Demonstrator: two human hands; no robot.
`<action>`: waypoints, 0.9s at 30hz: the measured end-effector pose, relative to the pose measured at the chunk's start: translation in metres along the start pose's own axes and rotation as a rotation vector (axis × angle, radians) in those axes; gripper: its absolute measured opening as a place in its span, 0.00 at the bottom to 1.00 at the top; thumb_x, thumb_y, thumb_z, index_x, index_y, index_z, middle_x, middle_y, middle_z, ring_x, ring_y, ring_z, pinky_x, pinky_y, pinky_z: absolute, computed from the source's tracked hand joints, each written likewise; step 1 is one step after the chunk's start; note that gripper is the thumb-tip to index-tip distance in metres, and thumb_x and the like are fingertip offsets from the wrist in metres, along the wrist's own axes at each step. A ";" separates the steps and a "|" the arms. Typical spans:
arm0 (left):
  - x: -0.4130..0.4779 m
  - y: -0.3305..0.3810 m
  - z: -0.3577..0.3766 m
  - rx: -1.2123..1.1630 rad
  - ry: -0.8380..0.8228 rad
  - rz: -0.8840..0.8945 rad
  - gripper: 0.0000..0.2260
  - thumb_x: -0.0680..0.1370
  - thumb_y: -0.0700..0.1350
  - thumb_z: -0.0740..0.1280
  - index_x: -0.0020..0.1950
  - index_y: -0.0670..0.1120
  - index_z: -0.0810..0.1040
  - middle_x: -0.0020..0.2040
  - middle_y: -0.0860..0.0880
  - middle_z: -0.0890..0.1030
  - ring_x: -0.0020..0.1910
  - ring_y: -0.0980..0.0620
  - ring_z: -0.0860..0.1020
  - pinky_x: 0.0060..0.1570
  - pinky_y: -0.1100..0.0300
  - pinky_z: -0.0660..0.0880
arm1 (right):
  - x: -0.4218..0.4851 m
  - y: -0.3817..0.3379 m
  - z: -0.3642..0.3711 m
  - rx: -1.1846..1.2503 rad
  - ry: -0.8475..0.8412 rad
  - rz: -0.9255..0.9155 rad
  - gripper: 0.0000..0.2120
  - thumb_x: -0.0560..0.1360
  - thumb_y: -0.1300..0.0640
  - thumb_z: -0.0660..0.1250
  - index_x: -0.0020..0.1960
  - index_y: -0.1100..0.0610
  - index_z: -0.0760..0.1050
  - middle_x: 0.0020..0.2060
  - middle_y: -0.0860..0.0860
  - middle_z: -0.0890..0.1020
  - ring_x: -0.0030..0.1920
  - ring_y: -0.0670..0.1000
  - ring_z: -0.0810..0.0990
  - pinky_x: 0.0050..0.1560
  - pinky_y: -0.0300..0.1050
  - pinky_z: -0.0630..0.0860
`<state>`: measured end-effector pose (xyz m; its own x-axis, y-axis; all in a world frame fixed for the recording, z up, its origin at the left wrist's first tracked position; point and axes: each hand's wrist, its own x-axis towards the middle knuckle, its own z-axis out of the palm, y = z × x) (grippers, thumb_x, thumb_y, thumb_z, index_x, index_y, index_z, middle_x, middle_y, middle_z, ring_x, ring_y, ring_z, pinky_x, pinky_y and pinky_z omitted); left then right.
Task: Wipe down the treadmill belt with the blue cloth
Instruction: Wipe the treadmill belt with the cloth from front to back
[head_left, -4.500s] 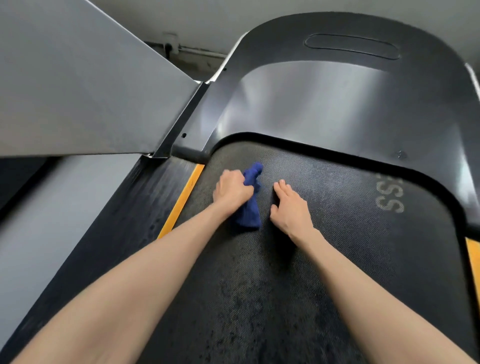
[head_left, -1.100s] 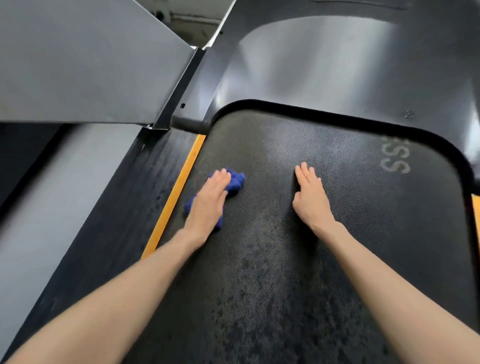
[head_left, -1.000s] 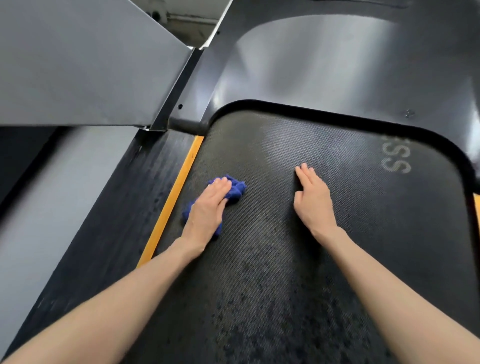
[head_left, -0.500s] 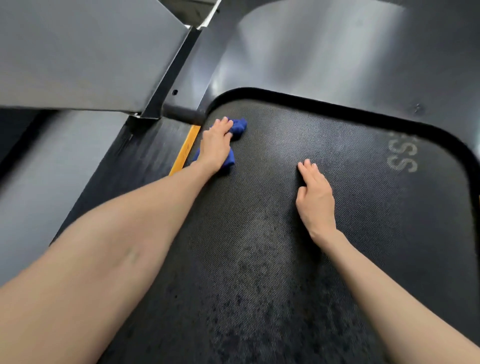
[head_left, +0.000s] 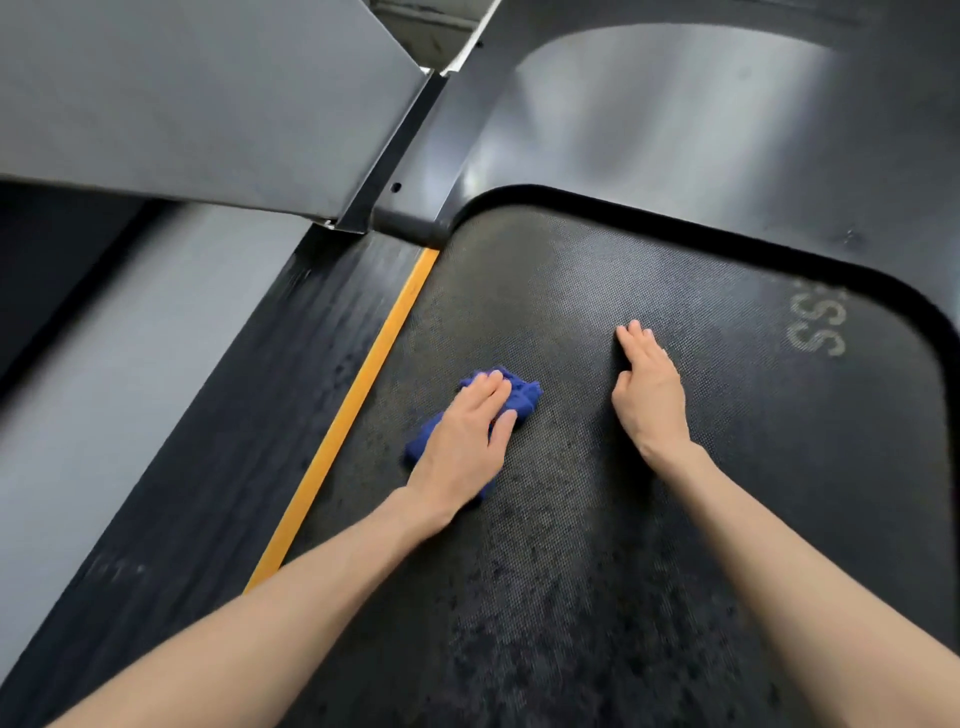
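— How were your arms set?

— Both forearms reached forward over the treadmill belt (head_left: 571, 571). My left grip (head_left: 462, 441) lay palm down on the blue cloth (head_left: 522, 397). Its fingers were nearly straight and close together, pressing the cloth to the belt rather than closing round it. The thumb lay along the cloth's right edge, though I couldn't tell whether it pinched a fold. My right grip (head_left: 649, 400) lay flat on bare belt just to the right, fingers straight, holding nothing, apart from the cloth.

— And the cloth itself?

— It was bunched into a rough roll on the left part of the belt, near the yellow strip (head_left: 358, 400) but not touching it. Its long axis ran on a slant from the near left, under my palm, to the far right. There a crumpled end stuck out past my fingertips toward the motor hood (head_left: 675, 130).

— What was around you?

— The belt was dark and dotted, blotchy nearer me, with pale letters (head_left: 815, 327) at the far right. Left of the yellow strip lay a black ribbed side rail (head_left: 234, 415), and a grey panel (head_left: 182, 93) slanted across the upper left.
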<state>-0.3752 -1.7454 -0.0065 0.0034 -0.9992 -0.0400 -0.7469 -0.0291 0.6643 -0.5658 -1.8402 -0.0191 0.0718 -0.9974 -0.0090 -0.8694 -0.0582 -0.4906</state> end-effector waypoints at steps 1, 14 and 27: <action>-0.002 0.006 -0.002 -0.066 -0.014 -0.070 0.17 0.81 0.45 0.57 0.69 0.42 0.69 0.69 0.48 0.70 0.71 0.52 0.64 0.68 0.71 0.50 | 0.001 -0.005 -0.002 -0.008 -0.027 0.025 0.29 0.72 0.72 0.54 0.72 0.61 0.62 0.73 0.56 0.61 0.74 0.54 0.56 0.74 0.50 0.52; -0.034 -0.034 -0.049 0.162 0.041 -0.189 0.18 0.72 0.30 0.59 0.58 0.42 0.79 0.62 0.45 0.77 0.63 0.48 0.72 0.63 0.61 0.65 | -0.111 -0.123 0.077 -0.308 -0.200 -0.103 0.29 0.72 0.49 0.49 0.71 0.58 0.65 0.69 0.59 0.68 0.70 0.58 0.66 0.67 0.60 0.56; -0.027 -0.027 -0.061 0.197 -0.191 -0.281 0.27 0.71 0.27 0.62 0.66 0.47 0.73 0.72 0.49 0.66 0.72 0.49 0.63 0.67 0.55 0.66 | 0.001 -0.021 0.011 -0.036 -0.023 0.144 0.28 0.77 0.56 0.53 0.75 0.60 0.53 0.75 0.56 0.56 0.75 0.55 0.50 0.74 0.54 0.45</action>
<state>-0.3143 -1.7198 0.0226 0.1162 -0.9294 -0.3502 -0.8480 -0.2764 0.4521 -0.5423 -1.8395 -0.0183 -0.0441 -0.9943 -0.0975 -0.8884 0.0836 -0.4513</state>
